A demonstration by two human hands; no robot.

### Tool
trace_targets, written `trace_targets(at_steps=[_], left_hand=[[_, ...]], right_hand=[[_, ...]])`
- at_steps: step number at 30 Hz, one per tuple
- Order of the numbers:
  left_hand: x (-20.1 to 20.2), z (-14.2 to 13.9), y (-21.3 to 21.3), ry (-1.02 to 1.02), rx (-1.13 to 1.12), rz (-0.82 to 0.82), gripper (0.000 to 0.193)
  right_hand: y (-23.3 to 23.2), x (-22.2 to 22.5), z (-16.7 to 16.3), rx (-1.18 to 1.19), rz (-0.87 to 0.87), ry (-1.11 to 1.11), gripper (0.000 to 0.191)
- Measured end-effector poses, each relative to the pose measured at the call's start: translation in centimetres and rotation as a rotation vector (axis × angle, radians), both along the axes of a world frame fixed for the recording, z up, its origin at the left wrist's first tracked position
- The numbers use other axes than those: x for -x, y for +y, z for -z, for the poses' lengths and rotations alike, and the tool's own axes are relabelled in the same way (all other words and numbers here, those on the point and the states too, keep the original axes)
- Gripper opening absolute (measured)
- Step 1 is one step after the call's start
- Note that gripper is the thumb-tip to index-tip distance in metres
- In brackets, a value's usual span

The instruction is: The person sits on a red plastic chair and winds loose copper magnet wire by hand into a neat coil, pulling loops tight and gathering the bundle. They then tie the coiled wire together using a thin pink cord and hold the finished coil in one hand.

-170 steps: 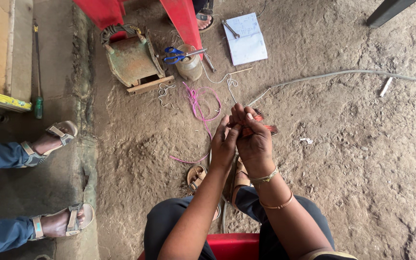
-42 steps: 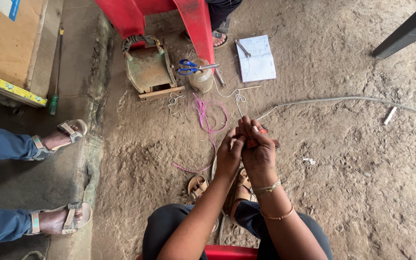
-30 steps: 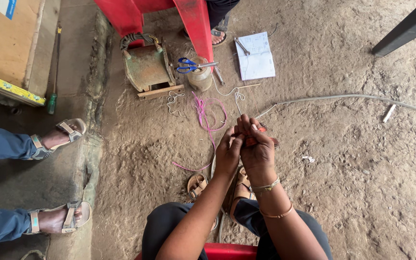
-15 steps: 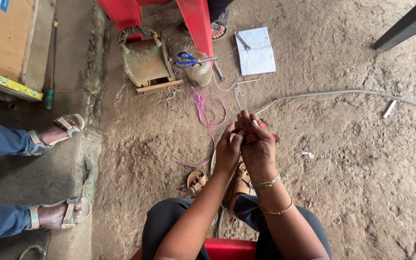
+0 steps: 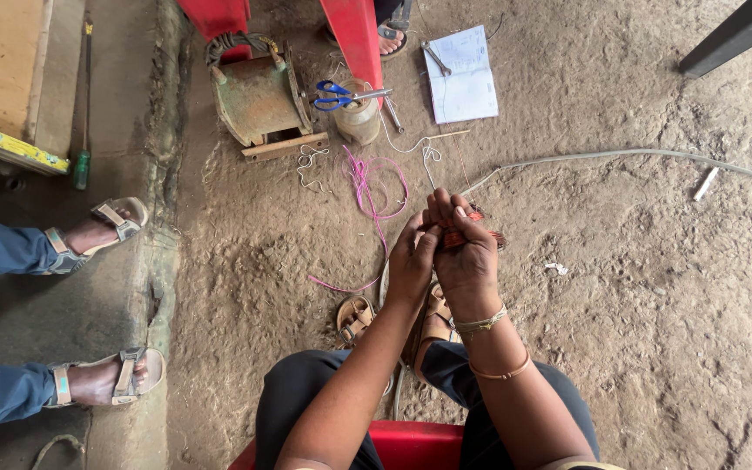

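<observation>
Earthen floor, two hands closed together on a small coppery coil

Dirt floor (image 5: 654,287) carries everything: a rusty green motor housing (image 5: 258,96) by the red stool legs (image 5: 354,39), a white notebook (image 5: 465,74), blue-handled scissors (image 5: 341,94) lying on a small jar, a loose pink string (image 5: 376,187). Compared with a moment ago almost nothing has moved — both hands stay in front of the knees. Left hand (image 5: 412,261) and right hand (image 5: 467,261) press against each other, fingers (image 5: 446,213) curled narrow around the reddish wire bundle (image 5: 472,233), which sticks out a little to the right. So the work on the bundle seems to continue at one spot — no tool was taken.
</observation>
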State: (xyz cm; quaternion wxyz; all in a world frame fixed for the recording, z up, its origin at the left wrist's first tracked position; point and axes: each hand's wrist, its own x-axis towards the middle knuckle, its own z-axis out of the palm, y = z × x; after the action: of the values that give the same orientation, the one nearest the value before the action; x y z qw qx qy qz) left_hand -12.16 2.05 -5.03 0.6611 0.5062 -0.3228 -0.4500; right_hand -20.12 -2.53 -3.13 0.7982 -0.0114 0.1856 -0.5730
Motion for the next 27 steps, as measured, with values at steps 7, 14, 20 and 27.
trace_targets(at_steps=[7,14,20,27], left_hand=[[0.1,0.1,0.0,-0.011,-0.003,-0.005,0.044],[0.0,0.1,0.1,-0.046,-0.058,-0.02,0.045],[-0.2,0.2,0.2,-0.075,-0.029,-0.012,0.044],[-0.1,0.3,0.2,-0.068,-0.03,-0.009,0.044]], right_hand=[[0.0,0.0,0.2,-0.028,0.008,0.023,0.026],[-0.2,0.0,0.6,0.003,-0.001,-0.009,0.025],[0.0,0.1,0.7,-0.007,-0.013,-0.008,0.025],[0.0,0.2,1.0,0.007,-0.013,-0.016,0.025]])
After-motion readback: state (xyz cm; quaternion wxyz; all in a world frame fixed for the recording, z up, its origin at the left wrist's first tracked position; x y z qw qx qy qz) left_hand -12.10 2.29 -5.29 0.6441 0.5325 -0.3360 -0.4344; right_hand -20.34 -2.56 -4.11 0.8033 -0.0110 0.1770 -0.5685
